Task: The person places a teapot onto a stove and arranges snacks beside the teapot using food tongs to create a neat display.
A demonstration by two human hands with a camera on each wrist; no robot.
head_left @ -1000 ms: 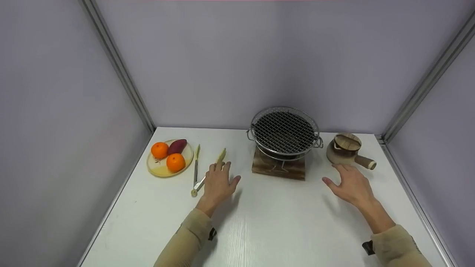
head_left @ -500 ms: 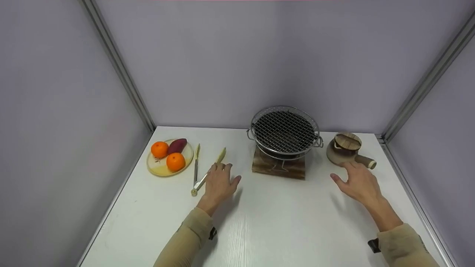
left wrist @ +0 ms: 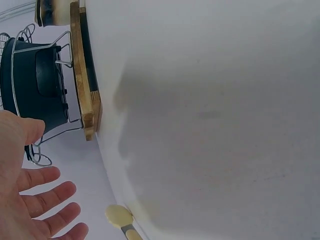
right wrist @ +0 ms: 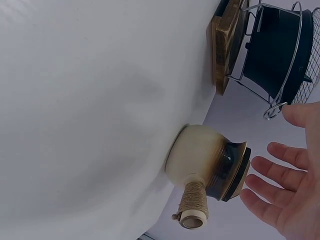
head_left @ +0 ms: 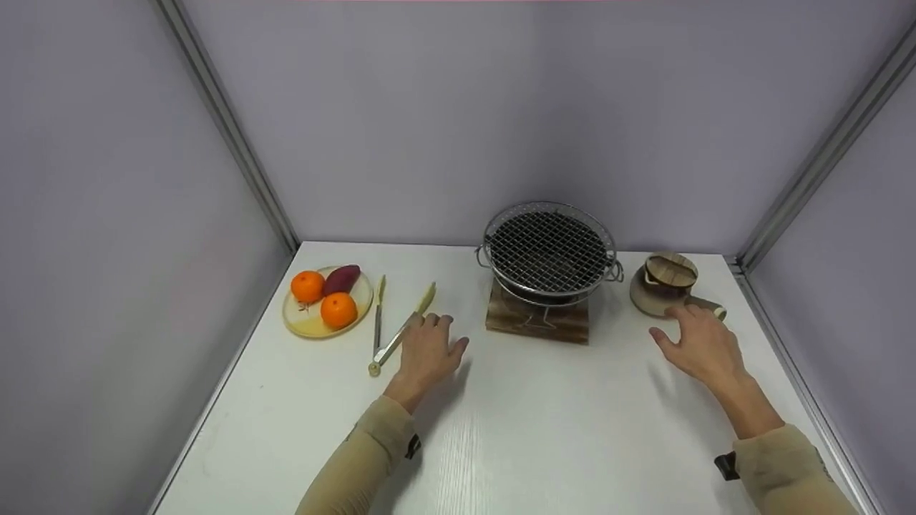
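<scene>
My left hand (head_left: 429, 350) hovers over the table with its fingers spread, holding nothing. Just beside it lie splayed metal tongs (head_left: 388, 350) with pale yellow tips; one tongs tip (left wrist: 119, 215) shows in the left wrist view. On the right, my right hand (head_left: 705, 349) is in the air in front of a brown ceramic teapot (head_left: 651, 299). Its fingers are relaxed and nothing is in them. The teapot has a wooden lid (head_left: 671, 270) and a twine-wrapped side handle (right wrist: 194, 200). In the head view the right fingers partly cover that handle.
A round tabletop grill (head_left: 549, 254) with a wire mesh stands on a wooden base (head_left: 537, 325) at the back middle. A yellowish plate (head_left: 304, 327) at the left holds two oranges (head_left: 338, 310) and a purple sweet potato (head_left: 342, 280). Grey walls enclose the table (head_left: 515, 429).
My right hand has shifted to the right, closer to the teapot's handle. My left hand has drifted only slightly to the right. The objects on the table stay in place.
</scene>
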